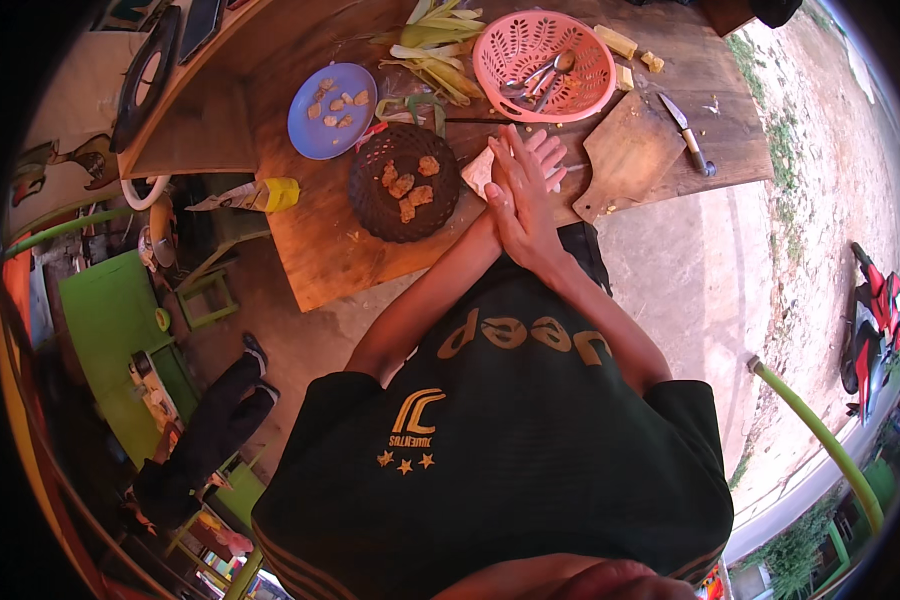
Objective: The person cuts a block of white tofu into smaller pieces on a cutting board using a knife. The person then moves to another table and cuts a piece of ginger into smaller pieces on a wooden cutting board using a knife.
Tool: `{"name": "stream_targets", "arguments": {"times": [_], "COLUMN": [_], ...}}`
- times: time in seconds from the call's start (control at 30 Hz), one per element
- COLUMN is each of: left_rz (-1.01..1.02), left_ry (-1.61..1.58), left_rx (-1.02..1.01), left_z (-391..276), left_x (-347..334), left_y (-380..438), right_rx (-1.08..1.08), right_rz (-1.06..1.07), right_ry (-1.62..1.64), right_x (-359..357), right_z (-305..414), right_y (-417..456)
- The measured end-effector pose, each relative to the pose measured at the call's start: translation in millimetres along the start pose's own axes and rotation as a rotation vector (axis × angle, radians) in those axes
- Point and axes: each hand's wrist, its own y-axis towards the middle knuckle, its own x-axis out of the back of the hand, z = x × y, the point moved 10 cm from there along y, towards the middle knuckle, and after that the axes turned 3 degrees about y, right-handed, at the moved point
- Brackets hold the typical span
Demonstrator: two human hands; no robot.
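Observation:
My left hand (pixel 550 154) and my right hand (pixel 523 184) are laid palm to palm above the table's near edge. The right lies on top with its fingers straight and thumb out to the side, while the left's fingertips show past it. Whether anything sits between the palms is hidden. Partly covered beneath them is a pale, flat thing (pixel 480 171), perhaps paper or cloth. To their left stands a dark woven-look basket (pixel 367 214) with several brown fried pieces (pixel 401 186). A wooden cutting board (pixel 630 150) lies to their right.
A blue plate (pixel 304 124) holds several small chunks. Behind are corn husks (pixel 439 56), a pink colander (pixel 487 56) with spoons, and corn cob pieces (pixel 616 41). A knife (pixel 682 127) lies right of the board. A person (pixel 217 420) is behind at left.

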Motion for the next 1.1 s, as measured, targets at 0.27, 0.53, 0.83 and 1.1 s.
{"name": "stream_targets", "arguments": {"times": [0.27,0.53,0.83,1.1], "left_rz": [0.178,0.214,-0.236,-0.078], "left_ry": [0.256,0.657,0.599,1.97], "left_rx": [0.2,0.194,-0.034,0.188], "left_z": [53.9,124.3,110.4,162.9], "left_x": [-104.6,-144.5,-75.7,-12.3], "left_y": [-8.6,50.5,124.0,128.9], "right_rx": [-0.163,-0.593,-0.675,-0.427], "right_rz": [-0.203,-0.04,0.65,0.243], "right_ry": [-0.148,0.072,0.417,-0.383], "right_x": [136.5,206.7,204.1,278.5], "right_z": [-67.6,-186.1,-119.0,-294.4], "right_y": [5.8,-67.9,-27.3,80.6]}}
